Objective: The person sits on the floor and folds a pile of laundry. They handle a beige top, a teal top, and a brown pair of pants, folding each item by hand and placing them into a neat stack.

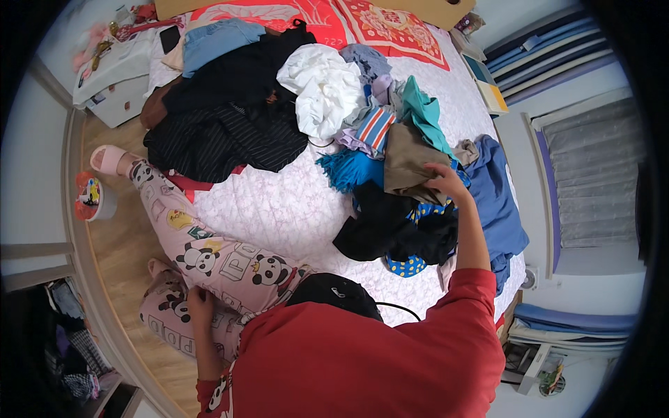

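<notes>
The olive-brown, smooth-woven cloth garment [408, 164] lies on the right-hand part of the heap on the bed, and the right hand [447, 182] is at its right edge, fingers slightly apart; whether they pinch the fabric, I cannot tell. To lift it cleanly, it would be best to gather that edge between thumb and fingertips, checking that only one garment is caught, since other fabrics crowd it: the crumpled black cloth [376, 223] just below, the bright blue fringed cloth [352, 171] at its left, and the teal smooth cloth [425, 115] and orange, blue and white striped cloth [376, 129] above. A slow upward peel should drag fewer neighbours than a sideways pull, the fringe probably being the likeliest to snag. The left hand [201, 303] is down by the panda-print pink trousers [230, 265], its finger state unclear; bringing it over would help steady the heap.
</notes>
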A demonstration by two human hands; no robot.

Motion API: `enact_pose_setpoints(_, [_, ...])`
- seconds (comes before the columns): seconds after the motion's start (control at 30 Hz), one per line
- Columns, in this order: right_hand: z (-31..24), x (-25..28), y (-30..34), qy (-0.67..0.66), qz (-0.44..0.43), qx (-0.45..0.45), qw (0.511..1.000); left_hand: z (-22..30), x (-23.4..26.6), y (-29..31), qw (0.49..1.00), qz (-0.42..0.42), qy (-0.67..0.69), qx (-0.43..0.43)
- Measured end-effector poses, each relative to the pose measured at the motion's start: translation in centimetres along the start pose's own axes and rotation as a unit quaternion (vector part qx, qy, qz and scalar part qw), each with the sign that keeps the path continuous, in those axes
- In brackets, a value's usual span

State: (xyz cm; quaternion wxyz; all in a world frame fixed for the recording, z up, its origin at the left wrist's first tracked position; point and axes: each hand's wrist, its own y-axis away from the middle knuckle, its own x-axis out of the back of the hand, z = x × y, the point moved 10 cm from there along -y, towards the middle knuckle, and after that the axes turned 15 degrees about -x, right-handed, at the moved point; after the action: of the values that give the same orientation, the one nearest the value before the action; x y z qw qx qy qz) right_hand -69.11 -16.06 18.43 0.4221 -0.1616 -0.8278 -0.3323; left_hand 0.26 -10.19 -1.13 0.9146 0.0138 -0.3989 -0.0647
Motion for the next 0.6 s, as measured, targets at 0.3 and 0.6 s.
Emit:
enact_pose_setpoints(0.3, [12.7, 5.0, -2.7, 0.015, 0.339, -0.106, 0.935, -0.5, 0.3, 0.2, 0.999, 0.035, 0.012, 0.003])
enact_pose_setpoints(0.6, [2.0, 1.4, -0.3, 0.159, 0.359, -0.018, 0.919, -0.3, 1.7, 0.5, 0.997, 0.049, 0.044, 0.038])
